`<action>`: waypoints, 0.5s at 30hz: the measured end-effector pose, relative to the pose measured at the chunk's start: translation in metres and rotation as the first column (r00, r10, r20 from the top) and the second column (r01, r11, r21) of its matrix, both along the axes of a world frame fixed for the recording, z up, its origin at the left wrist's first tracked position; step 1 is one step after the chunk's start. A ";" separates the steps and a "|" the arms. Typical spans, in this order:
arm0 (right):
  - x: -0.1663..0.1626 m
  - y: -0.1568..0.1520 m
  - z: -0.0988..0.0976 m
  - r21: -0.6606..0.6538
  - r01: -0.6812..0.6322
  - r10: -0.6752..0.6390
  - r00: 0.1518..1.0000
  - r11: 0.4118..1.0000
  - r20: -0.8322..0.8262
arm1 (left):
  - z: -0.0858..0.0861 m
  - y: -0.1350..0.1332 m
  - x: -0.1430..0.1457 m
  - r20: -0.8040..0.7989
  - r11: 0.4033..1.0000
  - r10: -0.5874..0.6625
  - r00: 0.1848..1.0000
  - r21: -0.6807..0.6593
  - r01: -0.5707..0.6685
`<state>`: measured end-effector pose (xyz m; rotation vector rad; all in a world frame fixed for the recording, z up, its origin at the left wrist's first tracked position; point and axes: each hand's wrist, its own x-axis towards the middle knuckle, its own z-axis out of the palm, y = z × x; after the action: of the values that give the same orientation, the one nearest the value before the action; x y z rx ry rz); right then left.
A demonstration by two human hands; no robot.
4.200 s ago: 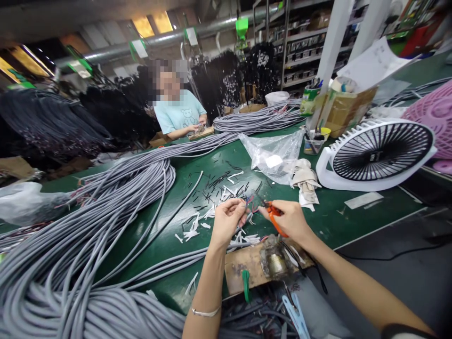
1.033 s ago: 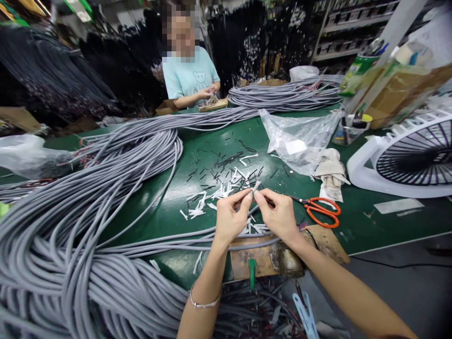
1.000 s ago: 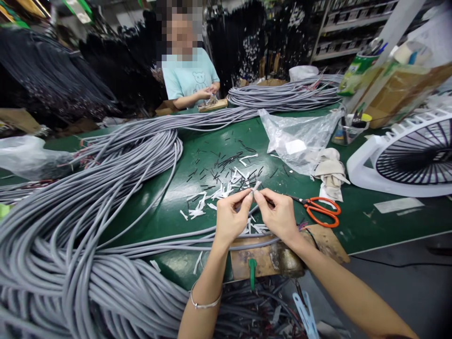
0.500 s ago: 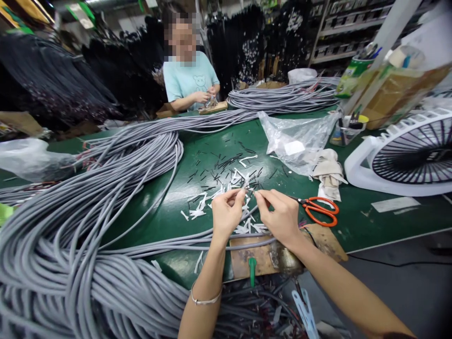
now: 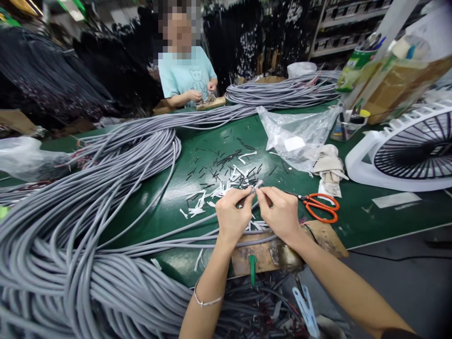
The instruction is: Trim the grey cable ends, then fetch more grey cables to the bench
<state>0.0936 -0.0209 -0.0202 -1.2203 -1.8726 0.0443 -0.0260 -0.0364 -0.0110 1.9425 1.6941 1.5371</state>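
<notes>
Fingers pinched, my left hand (image 5: 233, 214) and my right hand (image 5: 279, 209) meet above the green table. Between their fingertips is the end of a grey cable (image 5: 258, 183), its tip pale; fine detail there is too small to make out. Under and behind the hands lie white paper-like strips (image 5: 198, 206) and short black tube pieces (image 5: 229, 157). Scissors with orange handles (image 5: 322, 207) rest just right of my right hand. Below the wrists is a worn brown board (image 5: 243, 261) with a green clip (image 5: 252, 269) at its edge.
Large bundles of grey cable (image 5: 116, 278) fill the left side. A clear plastic bag (image 5: 294, 136), a cloth glove (image 5: 328, 167) and a white fan (image 5: 363, 162) stand or lie at right. Across the table (image 5: 197, 141) a co-worker in a light-blue shirt (image 5: 187, 70) handles small things.
Both hands have drawn closer together, and the cable end now shows above the fingertips. The left hand has shifted slightly right. The whole view has tilted a little.
</notes>
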 end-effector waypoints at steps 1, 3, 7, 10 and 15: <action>0.000 0.000 0.000 -0.015 -0.001 0.001 1.000 1.000 -0.003 | 0.000 0.000 0.001 -0.037 1.000 -0.001 0.999 0.012 0.001; 0.000 -0.001 0.001 -0.010 -0.028 0.028 0.999 1.000 -0.022 | -0.002 0.001 0.003 -0.067 1.000 0.010 0.998 0.005 -0.010; 0.001 -0.005 0.006 0.168 -0.185 0.199 0.977 0.968 -0.072 | -0.003 0.004 0.000 -0.022 0.992 0.070 0.997 -0.106 -0.072; 0.003 -0.004 0.007 0.214 -0.134 0.165 0.978 0.968 -0.132 | 0.000 0.006 -0.008 0.090 0.985 0.088 0.992 -0.154 -0.074; 0.003 0.004 0.003 0.089 -0.014 0.023 0.994 0.996 -0.104 | 0.007 0.003 -0.016 0.146 0.991 0.005 0.989 -0.135 0.015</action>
<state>0.0968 -0.0169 -0.0174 -1.1196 -1.7764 0.0352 -0.0420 -0.0338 -0.0042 1.7218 1.6845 1.4810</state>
